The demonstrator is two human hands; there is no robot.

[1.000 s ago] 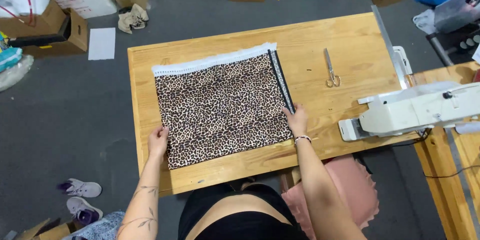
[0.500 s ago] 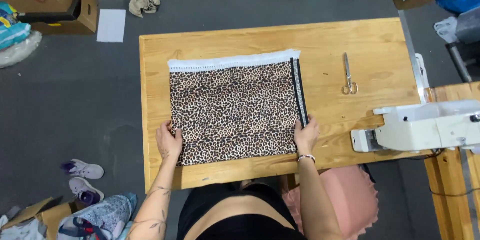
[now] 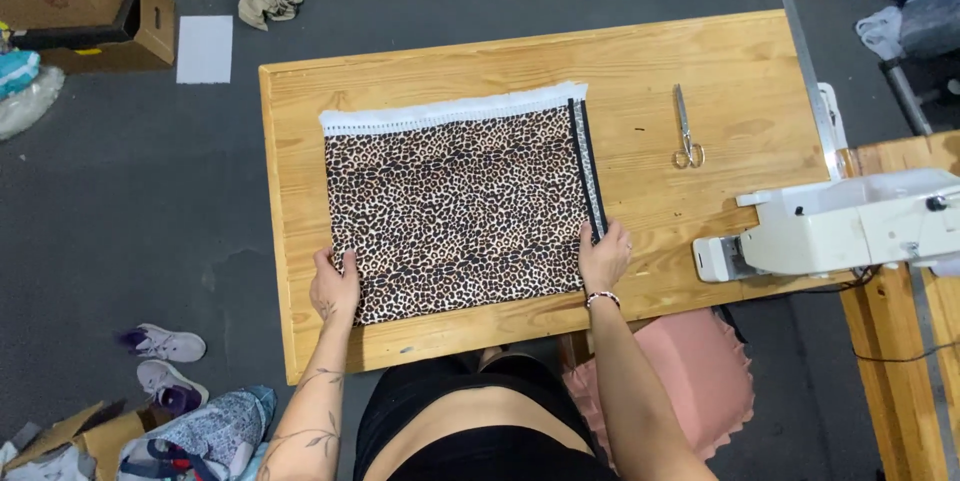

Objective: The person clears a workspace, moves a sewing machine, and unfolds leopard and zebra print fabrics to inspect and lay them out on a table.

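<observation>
1. My left hand (image 3: 335, 288) pinches the near left corner of the leopard cloth (image 3: 455, 211).
2. My right hand (image 3: 603, 256) grips its near right corner.
3. The cloth lies flat on the wooden table (image 3: 700, 61), scissors (image 3: 685, 129) well to its right.

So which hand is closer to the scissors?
The right hand. It rests on the leopard-print fabric's near right corner, with the scissors farther out on the wooden table. The left hand is at the fabric's far-left corner, much farther away.
</observation>
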